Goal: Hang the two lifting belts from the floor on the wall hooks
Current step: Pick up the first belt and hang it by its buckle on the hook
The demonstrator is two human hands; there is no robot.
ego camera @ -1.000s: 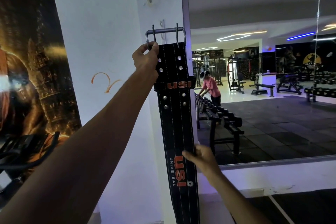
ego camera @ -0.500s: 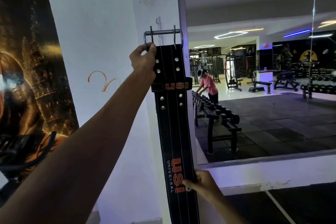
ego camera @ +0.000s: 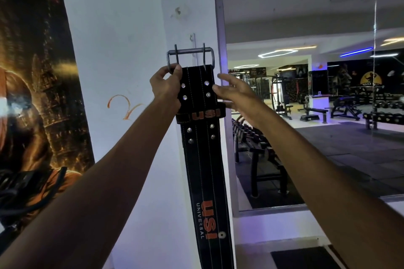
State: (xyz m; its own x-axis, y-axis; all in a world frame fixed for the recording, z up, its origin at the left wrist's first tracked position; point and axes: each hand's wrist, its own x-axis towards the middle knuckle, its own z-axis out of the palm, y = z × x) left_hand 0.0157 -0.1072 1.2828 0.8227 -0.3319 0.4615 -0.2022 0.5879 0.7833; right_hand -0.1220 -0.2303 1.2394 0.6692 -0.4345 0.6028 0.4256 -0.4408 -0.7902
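The left hand (ego camera: 167,85) pinches the top left corner of the black lifting belt (ego camera: 202,153), fingers closed on the leather and the lower end of the steel buckle (ego camera: 190,55). The belt hangs straight down against the white pillar (ego camera: 131,39), buckle uppermost, just below a small wall hook (ego camera: 192,38) (whether buckle and hook touch cannot be told). The right hand (ego camera: 235,91) hovers beside the belt's right edge, fingers spread and loose, gripping nothing.
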